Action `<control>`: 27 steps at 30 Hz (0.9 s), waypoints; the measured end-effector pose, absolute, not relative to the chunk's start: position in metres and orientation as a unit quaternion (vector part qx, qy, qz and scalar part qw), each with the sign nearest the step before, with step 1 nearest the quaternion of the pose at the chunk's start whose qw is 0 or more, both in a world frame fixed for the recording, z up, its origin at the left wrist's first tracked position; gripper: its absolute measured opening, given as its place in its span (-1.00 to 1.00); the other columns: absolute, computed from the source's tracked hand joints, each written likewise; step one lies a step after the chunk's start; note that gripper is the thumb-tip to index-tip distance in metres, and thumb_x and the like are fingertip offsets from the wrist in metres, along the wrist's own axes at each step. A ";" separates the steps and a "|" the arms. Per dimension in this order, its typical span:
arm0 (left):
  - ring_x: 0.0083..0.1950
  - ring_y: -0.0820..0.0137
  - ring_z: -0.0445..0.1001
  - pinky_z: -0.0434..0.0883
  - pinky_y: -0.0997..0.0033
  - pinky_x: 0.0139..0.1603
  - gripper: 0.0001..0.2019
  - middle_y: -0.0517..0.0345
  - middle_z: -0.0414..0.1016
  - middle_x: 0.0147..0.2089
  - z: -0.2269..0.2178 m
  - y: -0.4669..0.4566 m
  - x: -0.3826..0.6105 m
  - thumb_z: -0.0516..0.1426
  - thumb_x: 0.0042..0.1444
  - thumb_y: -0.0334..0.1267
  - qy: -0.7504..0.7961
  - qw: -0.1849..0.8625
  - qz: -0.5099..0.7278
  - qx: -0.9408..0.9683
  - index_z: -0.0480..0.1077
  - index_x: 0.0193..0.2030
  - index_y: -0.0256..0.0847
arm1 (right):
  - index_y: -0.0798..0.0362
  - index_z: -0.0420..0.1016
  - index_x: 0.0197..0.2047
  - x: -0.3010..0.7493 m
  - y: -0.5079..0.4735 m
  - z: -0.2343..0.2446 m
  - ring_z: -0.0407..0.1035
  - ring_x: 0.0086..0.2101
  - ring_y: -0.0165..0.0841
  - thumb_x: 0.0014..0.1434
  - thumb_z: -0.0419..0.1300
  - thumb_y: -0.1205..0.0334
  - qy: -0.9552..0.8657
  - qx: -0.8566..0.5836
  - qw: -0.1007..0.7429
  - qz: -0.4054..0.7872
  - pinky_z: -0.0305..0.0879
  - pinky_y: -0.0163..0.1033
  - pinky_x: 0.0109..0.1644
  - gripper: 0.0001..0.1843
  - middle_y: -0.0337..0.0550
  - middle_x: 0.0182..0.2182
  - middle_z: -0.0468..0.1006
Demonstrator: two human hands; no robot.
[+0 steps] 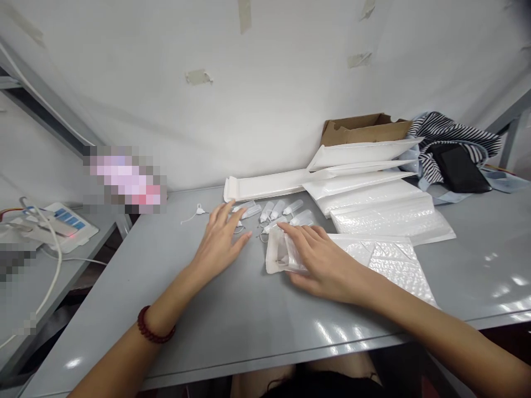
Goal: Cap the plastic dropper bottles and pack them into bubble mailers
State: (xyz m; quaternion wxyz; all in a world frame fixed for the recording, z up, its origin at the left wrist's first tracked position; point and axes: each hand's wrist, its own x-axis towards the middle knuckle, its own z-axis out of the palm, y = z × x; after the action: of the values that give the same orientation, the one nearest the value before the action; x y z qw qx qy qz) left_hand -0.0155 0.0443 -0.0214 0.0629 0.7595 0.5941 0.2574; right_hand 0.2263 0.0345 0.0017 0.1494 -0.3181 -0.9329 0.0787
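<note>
My right hand (315, 254) grips a white bubble mailer (394, 260) near its mouth, which gapes toward the left. Something small and pale shows inside the opening, too unclear to name. Left of it, my left hand (222, 237) hovers over or rests on the table with fingers spread, next to a cluster of small clear plastic bottles (277, 209). Its fingertips are close to the nearest bottles; whether they touch, I cannot tell. Thin looped cords or rings lie among the bottles. One small white piece with a string (201, 210) lies apart, left of the hand.
More white bubble mailers (373, 202) lie overlapped at the back right, with one flat white mailer (265, 185) along the wall. Behind them stand a cardboard box (365, 130), a striped cloth (456, 130) and a black phone-like object (460, 168). Cables (53, 237) hang at the left.
</note>
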 end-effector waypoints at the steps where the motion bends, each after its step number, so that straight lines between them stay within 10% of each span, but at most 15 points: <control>1: 0.37 0.03 -0.08 0.10 -0.13 0.25 -0.53 -0.07 0.02 0.37 -0.024 0.046 -0.017 0.05 0.18 -0.10 0.590 0.067 0.227 0.772 0.24 0.21 -0.17 | 0.27 -0.16 0.32 0.228 0.035 0.002 0.17 0.09 0.02 0.05 0.12 0.25 -0.934 -0.321 0.133 0.080 0.15 0.17 0.11 -0.16 0.25 0.14 0.25; 12: 0.05 0.19 0.40 0.36 0.18 0.03 -0.74 0.02 0.46 0.05 -0.021 0.044 -0.015 0.02 0.19 -0.19 0.574 0.117 0.239 0.775 0.49 -0.10 -0.16 | 0.31 -0.16 0.35 0.237 0.035 0.011 0.08 0.15 0.03 -0.05 0.18 0.21 -0.937 -0.312 0.025 0.154 0.01 0.18 0.21 -0.03 0.23 0.18 0.18; 22: -0.53 0.47 0.39 0.39 0.41 -0.39 -0.68 0.12 0.57 -0.18 0.003 0.036 -0.016 0.12 0.11 0.01 0.647 0.200 0.337 0.654 0.51 -0.15 -0.14 | 0.26 -0.10 0.33 0.231 0.035 0.015 0.23 0.06 -0.03 -0.04 0.14 0.38 -0.930 -0.329 0.055 0.158 0.21 0.05 0.09 -0.12 0.19 0.07 0.34; 27: -0.49 0.45 0.42 0.40 0.42 -0.33 -0.73 0.15 0.55 -0.34 0.014 0.032 -0.012 0.24 -0.01 -0.08 0.640 0.260 0.458 0.559 0.51 -0.23 -0.19 | 0.25 -0.08 0.32 0.231 0.036 0.012 0.28 0.01 -0.01 -0.05 0.12 0.41 -0.928 -0.327 0.087 0.155 0.27 0.06 0.02 -0.15 0.22 0.07 0.36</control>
State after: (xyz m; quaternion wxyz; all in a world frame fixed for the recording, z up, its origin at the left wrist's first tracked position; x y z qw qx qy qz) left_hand -0.0117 0.0325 0.0135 0.2601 0.5591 0.6404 0.4579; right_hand 0.2313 0.0361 0.0123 0.0869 -0.3267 -0.9282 0.1552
